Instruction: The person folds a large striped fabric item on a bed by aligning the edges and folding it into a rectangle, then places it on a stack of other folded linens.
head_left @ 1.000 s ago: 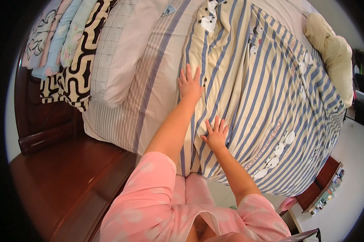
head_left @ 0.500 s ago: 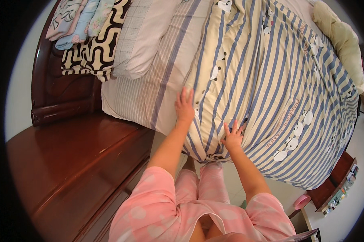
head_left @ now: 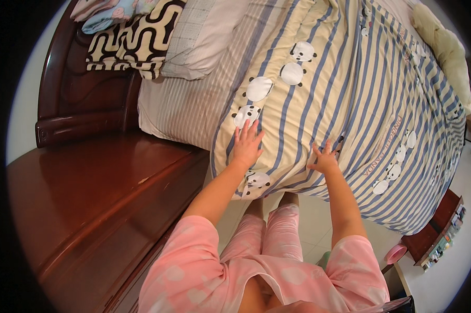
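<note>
A cream quilt [head_left: 298, 122] with blue stripes and white panda prints covers most of the bed. On its left part, just below a panda print, my left hand [head_left: 247, 147] lies with fingers spread. My right hand [head_left: 325, 159] rests farther right on the same quilt, fingers apart, near the bed's front edge. Neither hand grips the cloth. Left of the quilt shows a pale striped bed sheet [head_left: 178, 112]. The quilt's near edge hangs over the bedside above my legs.
A pillow [head_left: 201, 44] and a black-and-cream patterned cloth [head_left: 152, 39] lie by the dark wooden headboard [head_left: 84, 99]. A brown wooden cabinet [head_left: 105, 193] stands at the left. Rolled beige bedding [head_left: 441, 44] is at the far right; a pink basin [head_left: 396, 254] is lower right.
The quilt's left edge has spread toward the headboard and its folds have flattened, showing more panda prints. My right hand has shifted right and slightly farther away.
</note>
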Tool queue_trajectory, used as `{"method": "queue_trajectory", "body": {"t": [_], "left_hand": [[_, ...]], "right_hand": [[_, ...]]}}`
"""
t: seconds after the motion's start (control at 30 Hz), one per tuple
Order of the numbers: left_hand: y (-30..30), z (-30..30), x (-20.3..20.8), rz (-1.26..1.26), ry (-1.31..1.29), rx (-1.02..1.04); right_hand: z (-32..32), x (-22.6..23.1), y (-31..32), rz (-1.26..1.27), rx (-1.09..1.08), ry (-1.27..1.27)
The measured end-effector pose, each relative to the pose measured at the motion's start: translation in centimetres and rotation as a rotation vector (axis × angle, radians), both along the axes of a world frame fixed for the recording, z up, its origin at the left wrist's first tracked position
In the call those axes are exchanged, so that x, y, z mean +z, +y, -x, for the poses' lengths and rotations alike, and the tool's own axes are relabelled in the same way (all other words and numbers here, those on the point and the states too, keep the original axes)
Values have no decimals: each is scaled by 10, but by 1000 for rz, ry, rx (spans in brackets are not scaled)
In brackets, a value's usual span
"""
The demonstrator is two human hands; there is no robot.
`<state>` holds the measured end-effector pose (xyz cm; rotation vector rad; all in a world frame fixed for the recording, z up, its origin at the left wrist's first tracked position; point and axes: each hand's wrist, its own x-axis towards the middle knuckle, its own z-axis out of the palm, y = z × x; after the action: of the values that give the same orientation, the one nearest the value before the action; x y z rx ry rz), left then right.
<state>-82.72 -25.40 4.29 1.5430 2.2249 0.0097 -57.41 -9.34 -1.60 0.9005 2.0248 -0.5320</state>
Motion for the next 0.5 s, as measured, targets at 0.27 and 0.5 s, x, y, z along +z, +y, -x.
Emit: {"method": "queue_trajectory", "body": {"t": [0.27,0.5], "left_hand": [[-107,80,-44,132,308,337],[-120,41,-30,-108,11,235]], "right_hand": [[12,3,3,77,-106,-37],[3,-14,0,27,-131,-36]]}}
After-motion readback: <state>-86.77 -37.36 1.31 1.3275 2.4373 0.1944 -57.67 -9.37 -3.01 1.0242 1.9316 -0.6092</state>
